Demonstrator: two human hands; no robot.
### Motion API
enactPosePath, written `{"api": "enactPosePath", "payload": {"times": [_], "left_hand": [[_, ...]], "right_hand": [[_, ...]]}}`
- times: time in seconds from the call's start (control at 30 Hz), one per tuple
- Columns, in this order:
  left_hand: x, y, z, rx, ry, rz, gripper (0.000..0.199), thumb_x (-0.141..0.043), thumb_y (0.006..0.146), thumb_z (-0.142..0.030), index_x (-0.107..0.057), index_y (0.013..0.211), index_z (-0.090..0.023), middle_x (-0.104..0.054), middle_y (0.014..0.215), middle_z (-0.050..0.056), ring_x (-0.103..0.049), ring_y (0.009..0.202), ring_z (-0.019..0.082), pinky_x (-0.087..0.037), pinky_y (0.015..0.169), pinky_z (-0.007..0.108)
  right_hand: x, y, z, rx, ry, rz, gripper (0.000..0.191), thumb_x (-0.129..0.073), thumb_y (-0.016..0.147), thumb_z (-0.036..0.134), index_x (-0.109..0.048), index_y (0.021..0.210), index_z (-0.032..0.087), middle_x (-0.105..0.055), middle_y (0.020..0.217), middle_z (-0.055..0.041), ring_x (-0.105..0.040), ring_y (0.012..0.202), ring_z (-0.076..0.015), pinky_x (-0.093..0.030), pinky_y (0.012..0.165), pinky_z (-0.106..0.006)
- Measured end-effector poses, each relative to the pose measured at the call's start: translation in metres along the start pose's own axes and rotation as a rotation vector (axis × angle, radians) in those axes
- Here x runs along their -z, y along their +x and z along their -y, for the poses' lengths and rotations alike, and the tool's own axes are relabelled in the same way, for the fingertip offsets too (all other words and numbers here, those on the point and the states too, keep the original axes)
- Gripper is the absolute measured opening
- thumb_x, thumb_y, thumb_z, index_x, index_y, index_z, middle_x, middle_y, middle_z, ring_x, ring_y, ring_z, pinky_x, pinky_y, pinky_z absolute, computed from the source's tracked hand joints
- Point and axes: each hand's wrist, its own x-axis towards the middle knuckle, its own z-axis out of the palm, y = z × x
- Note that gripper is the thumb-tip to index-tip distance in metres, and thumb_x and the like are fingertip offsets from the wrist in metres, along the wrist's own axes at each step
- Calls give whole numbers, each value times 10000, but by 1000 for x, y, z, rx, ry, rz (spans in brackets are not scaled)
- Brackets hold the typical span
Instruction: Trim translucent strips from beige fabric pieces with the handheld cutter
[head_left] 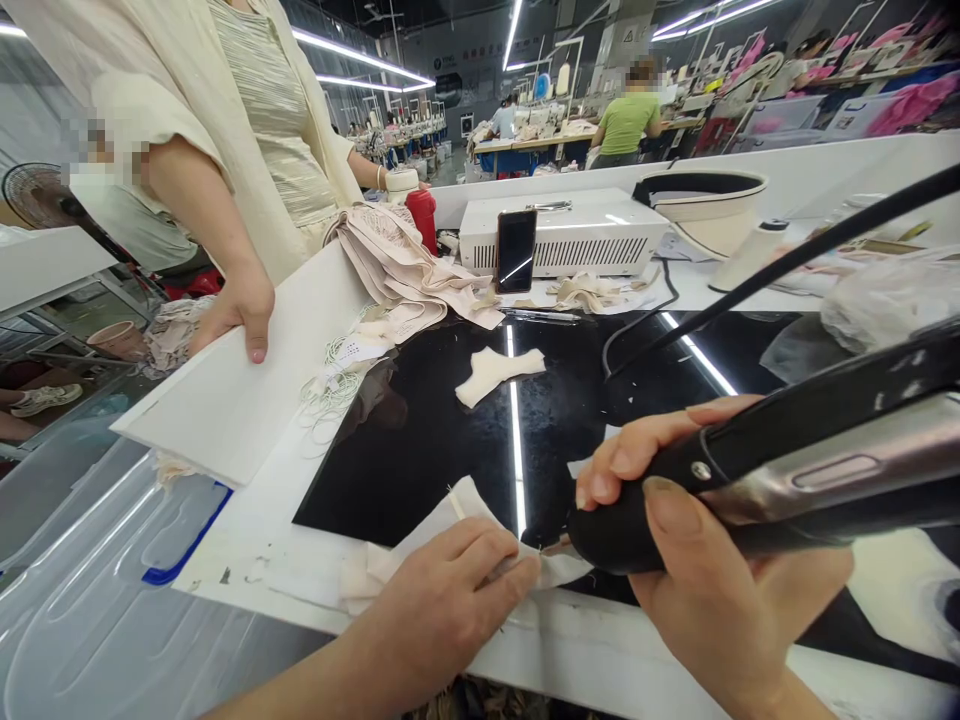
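My left hand [450, 605] is closed on a cream fabric piece [435, 522], pressing it at the front edge of a glossy black plate [390, 450]. My right hand [727, 590] wraps around a black hand-held electric tool [840, 470] with a silver side panel. Its rounded front end sits just right of my left fingertips, over the fabric. A thin metal tip seems to show there, partly hidden. Farther back on the plate lies a small cut-out cream piece [499, 373] with curved edges.
A person's hand [232, 315] rests on a white panel [217, 400] at the left. Behind the plate stand a phone [516, 252], a vented white box [570, 232] and a thread cone [754, 255]. Beige fabric [405, 255] is heaped back left. A black cable [750, 300] crosses the right side.
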Motion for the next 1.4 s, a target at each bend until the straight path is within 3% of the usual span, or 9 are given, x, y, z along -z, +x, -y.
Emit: {"api": "enactPosePath", "payload": {"times": [0.17,0.57,0.73,0.87,1.13,1.23,1.33,1.4], "left_hand": [[1,3,-2,30,26,-20,301,-507,1008,-88,-589,1292,-138,-608,1078,104,-553,960,210,-570,872,382],[2,5,-6,59,41,-29,289,-533,980,-82,-604,1249,-159,-561,1006,88,-509,902,207,-535,812,349],[3,5,-9,62,32,-34,243,-534,991,-107,-613,1212,-169,-574,1010,89,-534,901,202,-542,805,335],[10,6,-9,90,-22,-56,235,-517,1017,-158,-621,1227,-182,-606,1025,89,-574,911,200,-559,814,333],[28,20,1,114,34,-64,148,-502,1038,-158,-627,1117,-151,-664,1121,86,-618,1094,206,-541,998,358],[27,23,4,113,33,3,84,-536,1030,-192,-615,1009,-173,-656,1141,70,-617,1125,200,-535,1029,357],[23,20,10,120,52,19,127,-498,1038,-166,-575,939,-184,-656,1124,52,-636,1074,188,-492,1108,431],[20,17,13,122,76,14,148,-443,1051,-152,-552,956,-187,-667,1050,35,-657,980,172,-462,1141,488]], "right_hand": [[-2,1,-3,8,44,25,377,-798,859,293,-527,1118,260,-643,816,39,-629,605,-149,-549,543,-317],[-8,-1,-4,-27,48,12,365,-795,866,313,-540,1125,292,-620,829,24,-617,622,-156,-549,583,-337],[-13,-1,-7,-14,31,25,284,-757,894,267,-550,1088,278,-622,822,23,-616,610,-138,-535,528,-289],[-9,3,-4,-10,35,40,274,-753,888,246,-544,1063,269,-631,835,30,-627,632,-139,-565,576,-311],[28,18,24,86,-227,-77,386,-815,808,300,-554,1090,276,-665,862,8,-652,677,-187,-575,681,-373],[50,20,33,53,-463,-78,402,-814,796,403,-571,1093,282,-695,998,-14,-684,822,-215,-565,811,-405],[70,17,36,13,-561,-89,557,-809,769,468,-567,1241,298,-669,1208,-50,-673,1030,-268,-559,906,-455],[82,9,37,76,-548,-196,651,-808,757,455,-540,1333,317,-632,1265,-62,-640,1115,-286,-541,969,-488]]}}
